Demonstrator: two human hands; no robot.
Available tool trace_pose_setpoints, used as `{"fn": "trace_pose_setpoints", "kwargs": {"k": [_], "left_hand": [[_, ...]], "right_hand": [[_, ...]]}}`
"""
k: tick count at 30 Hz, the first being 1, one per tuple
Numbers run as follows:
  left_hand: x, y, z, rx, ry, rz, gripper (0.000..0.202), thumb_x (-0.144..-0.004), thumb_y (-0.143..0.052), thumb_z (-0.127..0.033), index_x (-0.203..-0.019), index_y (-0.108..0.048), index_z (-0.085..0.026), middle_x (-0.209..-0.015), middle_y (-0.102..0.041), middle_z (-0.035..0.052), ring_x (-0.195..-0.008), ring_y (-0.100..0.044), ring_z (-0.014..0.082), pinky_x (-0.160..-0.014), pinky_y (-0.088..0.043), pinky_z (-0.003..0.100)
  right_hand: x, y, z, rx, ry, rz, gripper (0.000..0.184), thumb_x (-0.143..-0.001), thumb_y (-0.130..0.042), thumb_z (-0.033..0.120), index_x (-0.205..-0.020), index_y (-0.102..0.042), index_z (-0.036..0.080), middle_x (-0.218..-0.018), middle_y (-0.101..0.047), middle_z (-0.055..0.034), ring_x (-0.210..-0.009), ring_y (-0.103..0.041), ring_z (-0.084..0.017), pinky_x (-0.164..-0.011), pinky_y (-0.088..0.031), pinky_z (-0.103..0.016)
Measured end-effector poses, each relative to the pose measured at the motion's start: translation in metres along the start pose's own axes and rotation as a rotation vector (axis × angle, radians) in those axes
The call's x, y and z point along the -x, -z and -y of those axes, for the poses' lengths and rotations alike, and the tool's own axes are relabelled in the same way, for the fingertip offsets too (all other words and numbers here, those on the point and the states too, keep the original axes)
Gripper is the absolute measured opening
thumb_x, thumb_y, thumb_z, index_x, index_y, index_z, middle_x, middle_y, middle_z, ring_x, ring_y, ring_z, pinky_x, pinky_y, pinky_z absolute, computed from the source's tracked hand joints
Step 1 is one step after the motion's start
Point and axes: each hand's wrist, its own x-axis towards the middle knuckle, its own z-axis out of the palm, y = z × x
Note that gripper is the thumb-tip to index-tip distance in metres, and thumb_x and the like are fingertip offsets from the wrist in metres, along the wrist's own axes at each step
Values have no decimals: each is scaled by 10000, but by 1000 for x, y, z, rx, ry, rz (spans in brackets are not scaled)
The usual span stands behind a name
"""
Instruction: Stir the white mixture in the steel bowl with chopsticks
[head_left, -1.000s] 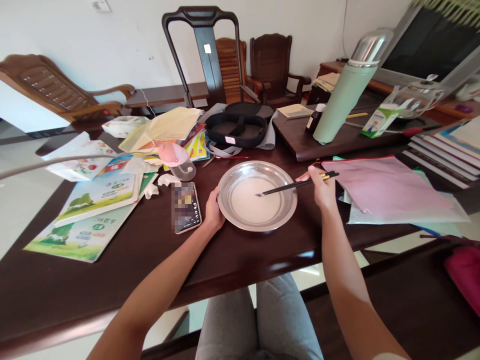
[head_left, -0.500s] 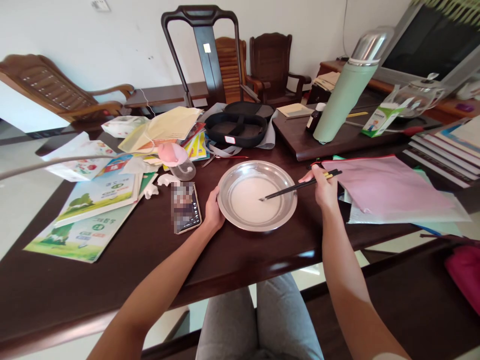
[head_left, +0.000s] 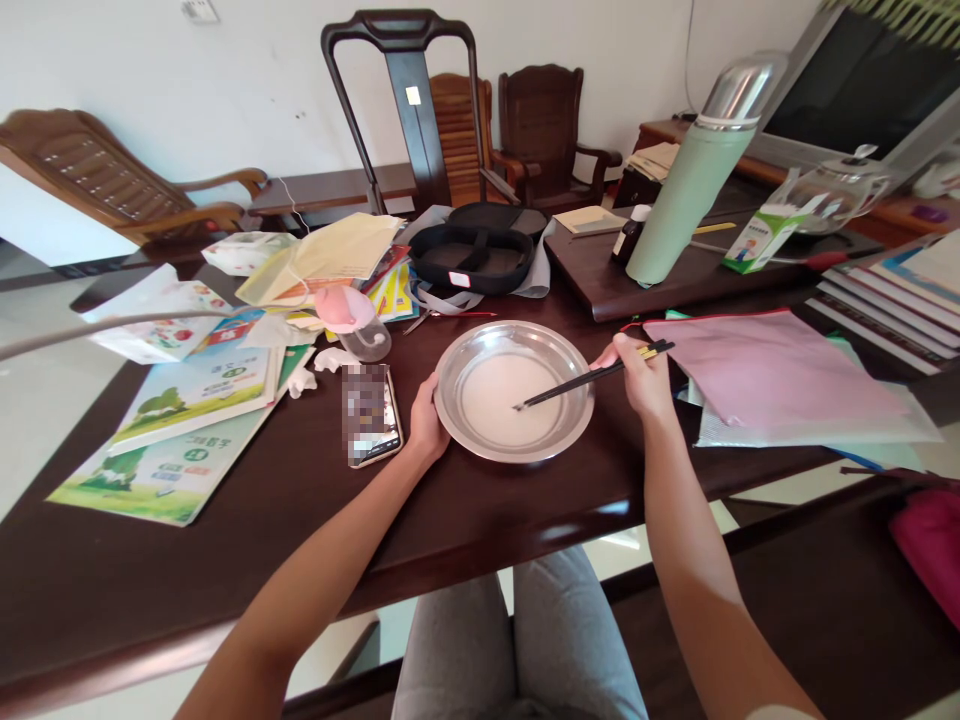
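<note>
Bowl (head_left: 517, 453) on bench (head_left: 495, 515), near front edge, white liquid (head_left: 491, 405) inside. Left hand (head_left: 429, 420) against bowl's left side; fingers partly hidden, cannot tell how tightly curled. Right hand (head_left: 643, 375) has fingers closed round chopsticks (head_left: 576, 382), tips at liquid. Bowl likely thin metal, stiff, slick; liquid could slosh, so best held by rim. Chopsticks likely light, stiff; best held toward gold-banded end. Book (head_left: 202, 385) reads 语文; carton (head_left: 765, 242) print too small.

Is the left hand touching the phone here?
Apart: the head view shows a strip of dark table between the left hand and the phone.
</note>
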Motion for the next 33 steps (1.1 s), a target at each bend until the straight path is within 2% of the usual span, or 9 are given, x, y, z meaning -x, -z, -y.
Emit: {"fn": "trace_pose_setpoints", "kwargs": {"k": [4,6,11,17,19,24,29,31,33], "left_hand": [[0,0,0,4,-1,8,368,-704,-912,-519,-809,-733,-215,-844,-799,10,-992,-768,269,-931,-606,349],[-1,0,0,7,1,10,363,-716,-908,-518,-810,-729,-217,-846,-798,11,-996,-770,272,-941,-607,357],[0,0,0,1,5,6,363,-710,-901,-530,-788,-725,-222,-839,-803,15,-1015,-778,290,-966,-618,382],[2,-2,-3,3,12,24,352,-697,-902,-515,-784,-731,-219,-852,-808,26,-1030,-788,309,-970,-623,396],[3,-3,-3,5,14,18,331,-712,-889,-501,-783,-733,-218,-848,-807,28,-1025,-787,312,-962,-624,400],[2,-3,-3,9,4,2,299,-731,-875,-476,-791,-742,-215,-843,-803,24,-1000,-781,295,-947,-621,388],[1,-1,-2,13,-4,16,321,-724,-896,-491,-799,-749,-215,-814,-789,11,-931,-773,269,-899,-611,358],[1,-1,-2,13,-3,15,317,-727,-896,-489,-803,-755,-215,-816,-793,10,-922,-770,263,-887,-608,349],[1,-2,-2,14,2,6,304,-734,-890,-480,-797,-753,-215,-819,-797,11,-927,-769,262,-887,-610,347]], "right_hand": [[4,-5,4,18,12,158,562,-890,-769,794,-681,-761,272,-742,-820,-42,-764,-816,-272,-827,-665,-434],[3,-6,5,32,19,123,551,-888,-775,791,-689,-763,277,-745,-822,-32,-771,-818,-268,-845,-665,-432],[-1,-2,1,1,13,-81,604,-922,-732,791,-591,-700,286,-600,-743,-27,-675,-787,-267,-790,-659,-446],[3,-6,7,27,-2,126,590,-859,-777,820,-645,-746,272,-704,-808,-39,-718,-796,-263,-805,-656,-431],[2,-6,7,44,5,97,586,-850,-779,828,-657,-751,275,-714,-814,-35,-728,-797,-261,-824,-656,-430],[-2,-1,2,8,5,-82,614,-912,-734,794,-576,-686,282,-586,-733,-31,-659,-773,-260,-791,-653,-436],[3,-5,6,23,-11,119,606,-872,-762,822,-616,-711,274,-662,-780,-40,-707,-792,-266,-798,-658,-432],[3,-6,7,36,1,127,591,-870,-766,821,-645,-729,277,-695,-799,-36,-730,-801,-267,-829,-661,-437],[1,-4,5,45,8,58,572,-886,-766,802,-650,-726,282,-691,-797,-28,-737,-804,-267,-840,-663,-442]]}}
